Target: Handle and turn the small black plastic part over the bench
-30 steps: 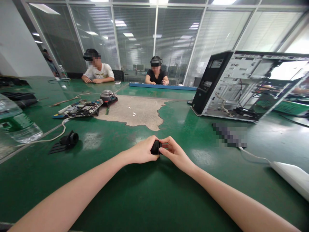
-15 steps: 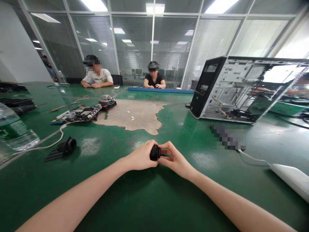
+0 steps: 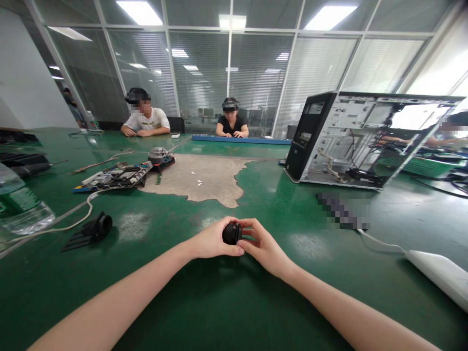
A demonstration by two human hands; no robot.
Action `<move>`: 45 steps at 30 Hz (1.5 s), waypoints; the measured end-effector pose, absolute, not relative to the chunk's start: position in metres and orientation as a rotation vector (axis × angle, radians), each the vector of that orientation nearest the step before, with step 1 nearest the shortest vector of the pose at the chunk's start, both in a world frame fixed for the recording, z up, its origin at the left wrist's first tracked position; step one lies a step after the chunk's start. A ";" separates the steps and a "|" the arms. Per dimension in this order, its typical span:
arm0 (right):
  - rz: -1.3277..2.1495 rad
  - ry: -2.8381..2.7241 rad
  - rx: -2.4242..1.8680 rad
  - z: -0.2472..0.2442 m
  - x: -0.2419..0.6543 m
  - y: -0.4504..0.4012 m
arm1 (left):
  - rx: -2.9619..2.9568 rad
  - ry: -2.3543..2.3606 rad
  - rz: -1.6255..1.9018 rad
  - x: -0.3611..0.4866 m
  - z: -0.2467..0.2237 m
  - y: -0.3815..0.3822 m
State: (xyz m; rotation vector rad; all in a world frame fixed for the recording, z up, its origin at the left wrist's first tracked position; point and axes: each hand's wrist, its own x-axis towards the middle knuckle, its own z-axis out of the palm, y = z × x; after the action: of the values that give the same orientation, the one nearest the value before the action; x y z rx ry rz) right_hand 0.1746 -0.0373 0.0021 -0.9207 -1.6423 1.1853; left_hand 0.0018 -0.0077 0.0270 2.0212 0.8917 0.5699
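Just above the green table, a small black rounded piece (image 3: 230, 234) is held between my two hands. A ridge or ring shows on its right side; its exact kind I cannot make out. My left hand (image 3: 214, 239) is closed around its left side, with the thumb stretched along below. From the right, my right hand (image 3: 261, 243) pinches the ridged edge with bent fingers and thumb. Both thumbs meet at the lower edge of the piece. Fingers hide part of its back and right side.
At right stand an opened computer case (image 3: 310, 141), a blurred-out dark object (image 3: 340, 210) on a white cable and a white box (image 3: 437, 268). Leftward are a black ringed part (image 3: 97, 226), a circuit board (image 3: 117, 175), a cooler fan (image 3: 160, 156) and a bottle (image 3: 22, 202). Two people sit opposite.
The black piece has turned slightly in my hands and more of its face shows. My left thumb has come across to the right thumb. The whole view has shifted a little.
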 end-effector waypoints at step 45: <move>1.326 -1.541 -0.865 0.004 0.175 -0.031 | 2.718 0.971 0.831 0.005 0.004 -0.015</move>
State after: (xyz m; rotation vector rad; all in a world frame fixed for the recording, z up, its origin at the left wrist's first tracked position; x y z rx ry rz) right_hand 0.1751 -0.0314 0.0041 -0.8651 -1.5409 1.3259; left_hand 0.0045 -0.0154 0.0042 2.7180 0.9712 0.8314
